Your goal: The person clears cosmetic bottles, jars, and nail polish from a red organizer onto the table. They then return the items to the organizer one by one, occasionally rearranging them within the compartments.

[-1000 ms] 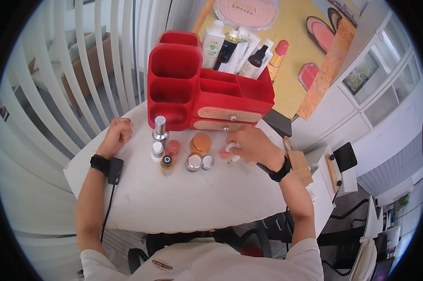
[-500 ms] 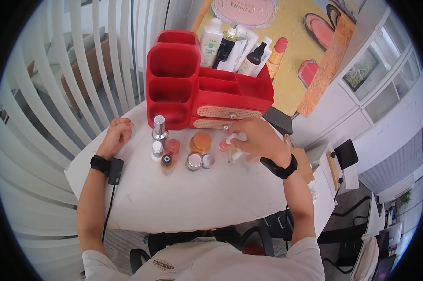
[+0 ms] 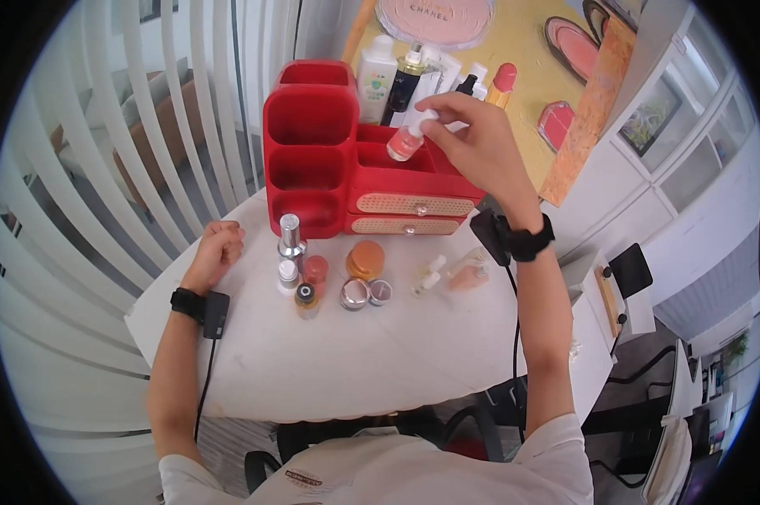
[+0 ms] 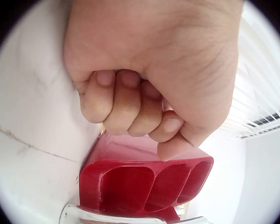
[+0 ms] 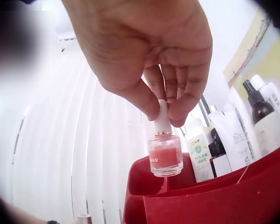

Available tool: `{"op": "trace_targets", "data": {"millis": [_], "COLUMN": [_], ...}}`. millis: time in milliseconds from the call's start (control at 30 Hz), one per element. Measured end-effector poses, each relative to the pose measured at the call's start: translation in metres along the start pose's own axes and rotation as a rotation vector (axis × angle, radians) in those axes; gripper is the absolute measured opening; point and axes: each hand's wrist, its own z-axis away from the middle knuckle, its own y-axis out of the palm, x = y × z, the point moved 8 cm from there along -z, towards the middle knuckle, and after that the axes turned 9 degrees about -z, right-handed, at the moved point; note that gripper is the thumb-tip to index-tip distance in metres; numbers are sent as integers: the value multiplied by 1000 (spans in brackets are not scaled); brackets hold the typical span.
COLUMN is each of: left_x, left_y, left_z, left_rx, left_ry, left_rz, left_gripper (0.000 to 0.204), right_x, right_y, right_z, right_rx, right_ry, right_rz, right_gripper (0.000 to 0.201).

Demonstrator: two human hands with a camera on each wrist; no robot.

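Observation:
My right hand [image 3: 487,145] pinches a small nail polish bottle [image 5: 166,156] by its white cap, between thumb and fingertips. Clear glass with coral-pink liquid, the bottle [image 3: 404,145] hangs slightly tilted over the open upper compartments of a red organizer [image 3: 378,180]. In the right wrist view its base overlaps the organizer's compartments. My left hand [image 3: 216,252] rests on the white table to the left of the organizer. Its fingers [image 4: 123,109] are curled in against the palm, and nothing shows in them.
A silver-capped bottle [image 3: 290,236], an orange jar [image 3: 365,259], silver-lidded jars [image 3: 355,293] and other small bottles stand in front of the organizer. Clear bottles [image 3: 428,278] stand further right. Tall bottles [image 3: 376,77] and tubes fill the organizer's back. A slatted screen [image 3: 216,109] is at the left.
My right hand has lifted the nail polish bottle from the table's right side, up and forward over the organizer. My left hand stays in about the same place.

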Motion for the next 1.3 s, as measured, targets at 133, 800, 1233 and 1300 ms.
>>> {"op": "trace_targets", "data": {"millis": [133, 800, 1233, 1300], "left_x": [-2, -8, -4, -3], "left_y": [3, 4, 4, 4], "left_z": [1, 4, 4, 5], "left_rx": [12, 12, 15, 11], "left_ry": [-3, 25, -24, -26], "left_rz": [11, -15, 2, 7], "left_gripper": [38, 37, 37, 37], "right_x": [-18, 168, 202, 199], "right_y": [31, -17, -15, -16], "right_z": [-13, 167, 223, 220], "right_rx": [68, 809, 1084, 1087], "right_ry": [-33, -838, -1000, -984], "right_rz": [-21, -1041, -1320, -1347], "right_gripper": [20, 22, 30, 30]}}
